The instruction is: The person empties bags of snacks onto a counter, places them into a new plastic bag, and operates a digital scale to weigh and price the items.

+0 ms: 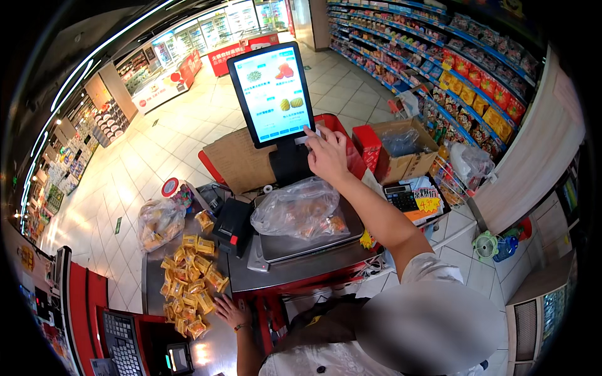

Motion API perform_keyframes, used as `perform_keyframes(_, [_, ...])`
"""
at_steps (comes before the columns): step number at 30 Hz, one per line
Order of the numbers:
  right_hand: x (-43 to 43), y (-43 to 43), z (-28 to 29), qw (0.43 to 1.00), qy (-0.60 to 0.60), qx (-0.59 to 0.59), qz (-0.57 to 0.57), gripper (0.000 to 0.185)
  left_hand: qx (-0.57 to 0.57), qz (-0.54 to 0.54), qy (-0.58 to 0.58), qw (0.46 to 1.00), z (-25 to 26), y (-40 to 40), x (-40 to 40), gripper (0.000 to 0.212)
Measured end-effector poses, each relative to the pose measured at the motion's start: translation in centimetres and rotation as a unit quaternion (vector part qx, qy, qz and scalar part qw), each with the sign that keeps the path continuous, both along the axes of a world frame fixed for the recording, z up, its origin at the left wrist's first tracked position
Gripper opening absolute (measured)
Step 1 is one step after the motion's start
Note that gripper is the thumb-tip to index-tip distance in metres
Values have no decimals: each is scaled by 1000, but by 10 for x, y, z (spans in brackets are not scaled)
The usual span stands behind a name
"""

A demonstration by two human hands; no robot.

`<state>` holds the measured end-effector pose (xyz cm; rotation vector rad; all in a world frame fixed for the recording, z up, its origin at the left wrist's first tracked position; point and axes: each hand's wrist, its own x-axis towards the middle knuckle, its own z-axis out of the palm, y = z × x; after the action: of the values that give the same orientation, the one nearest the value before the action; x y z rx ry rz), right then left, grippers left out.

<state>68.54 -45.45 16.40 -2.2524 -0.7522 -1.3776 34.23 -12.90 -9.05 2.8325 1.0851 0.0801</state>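
My right hand reaches to the lower right corner of the lit touchscreen, index finger extended at its edge; whether the fingertip touches the glass I cannot tell. Below the screen, a clear plastic bag with wrapped items inside lies on the metal plate of a weighing scale. My left hand rests with spread fingers on the metal counter, beside a pile of small yellow-wrapped snack packets, holding nothing that shows. A black device, apparently a label printer, stands between the pile and the scale.
Another filled plastic bag stands at the counter's far left corner. Right of the screen are a cardboard box, a calculator and a price sign. A keyboard lies at lower left. Snack shelves line the aisle.
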Motion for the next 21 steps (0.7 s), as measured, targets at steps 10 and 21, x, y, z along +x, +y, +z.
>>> perform_keyframes(10, [-1,-4,-4,998,21,-51,-5,21,21,-4,-9,1000,-4,0,1,73])
perform_keyframes(21, [-1,11,-1,997,7,-78,6,24,18,-4,-4,1000,-3,1,1,72])
